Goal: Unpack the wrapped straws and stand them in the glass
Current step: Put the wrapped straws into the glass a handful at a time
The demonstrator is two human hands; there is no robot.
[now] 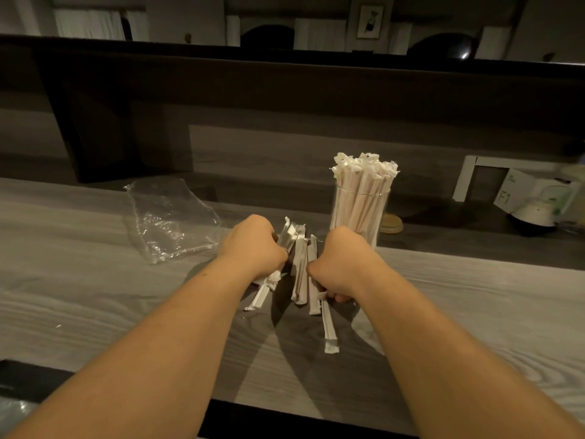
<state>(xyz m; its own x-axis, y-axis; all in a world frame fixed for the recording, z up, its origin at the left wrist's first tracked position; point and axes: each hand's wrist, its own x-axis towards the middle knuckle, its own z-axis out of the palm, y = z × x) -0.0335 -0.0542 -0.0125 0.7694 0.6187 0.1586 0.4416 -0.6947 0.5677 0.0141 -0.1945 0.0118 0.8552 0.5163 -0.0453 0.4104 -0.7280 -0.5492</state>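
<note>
Left hand [253,245]: fingers curled round straws [300,267] | right hand [340,264]: straws gripped likewise | glass [357,213]: packed, just beyond right fingers | bag [171,217]: left of left fingers

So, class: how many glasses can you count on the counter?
1. The glass stands on the counter just behind the right hand, packed with wrapped straws. Another may be hidden in the dark clutter at far right.

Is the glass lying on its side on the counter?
No, the glass stands upright on the counter, packed with wrapped straws that stick out above its rim.
</note>
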